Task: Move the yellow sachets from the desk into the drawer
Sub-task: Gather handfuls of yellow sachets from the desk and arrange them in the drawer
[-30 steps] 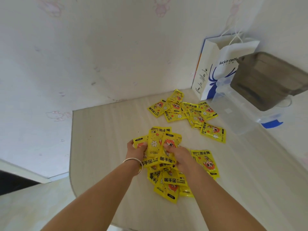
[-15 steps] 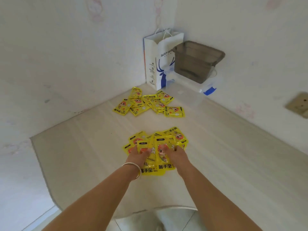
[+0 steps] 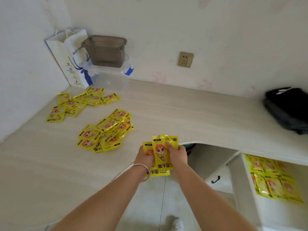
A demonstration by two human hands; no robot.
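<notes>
Both hands hold one bundle of yellow sachets (image 3: 161, 153) over the desk's front edge. My left hand (image 3: 144, 158), with a silver bangle on the wrist, grips the bundle's left side. My right hand (image 3: 178, 155) grips its right side, thumb on top. A loose pile of yellow sachets (image 3: 105, 130) lies on the pale wooden desk (image 3: 183, 112) to the left of the hands. A second pile (image 3: 78, 101) lies farther back near the corner. At the lower right the open drawer (image 3: 240, 180) holds several yellow sachets (image 3: 273, 179) in rows.
A white paper bag (image 3: 68, 60) stands in the back corner, with a grey plastic bin (image 3: 105, 53) and a clear container (image 3: 111, 80) beside it. A black bag (image 3: 288, 109) lies at the desk's right end. A wall socket (image 3: 185, 59) is above. Tiled floor and a shoe (image 3: 176, 223) show below.
Both hands lifted a bundle of sachets off the near pile and carried it right to the desk's front edge. The view swung right, revealing the open drawer and black bag.
</notes>
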